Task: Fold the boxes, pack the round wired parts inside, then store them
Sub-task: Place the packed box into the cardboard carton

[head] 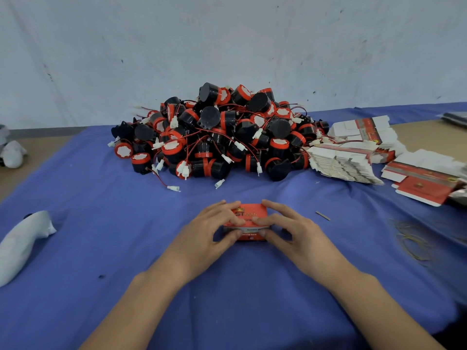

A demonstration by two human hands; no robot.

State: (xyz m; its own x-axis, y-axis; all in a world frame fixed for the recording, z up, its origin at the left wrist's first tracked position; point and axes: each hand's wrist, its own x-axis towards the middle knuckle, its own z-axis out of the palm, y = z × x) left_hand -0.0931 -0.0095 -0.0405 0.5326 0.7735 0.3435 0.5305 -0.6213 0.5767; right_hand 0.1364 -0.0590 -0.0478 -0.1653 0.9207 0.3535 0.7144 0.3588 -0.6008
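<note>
2 hands pinch 1 red box (250,210) between them: left hand (209,233) and right hand (290,231) curl fingers over its top, thumbs on its near face, probably squaring it. The round wired parts (214,137) heap beyond the fingertips.

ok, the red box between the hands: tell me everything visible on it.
The red box looks like printed cardboard: small, rectangular, folded up, gold lettering on top, a white band and blurred text on the near face. It sits on the blue cloth, nearer than the parts pile. The left hand and right hand grip its ends, fingers on top, thumbs on the near face. Contents hidden.
</note>
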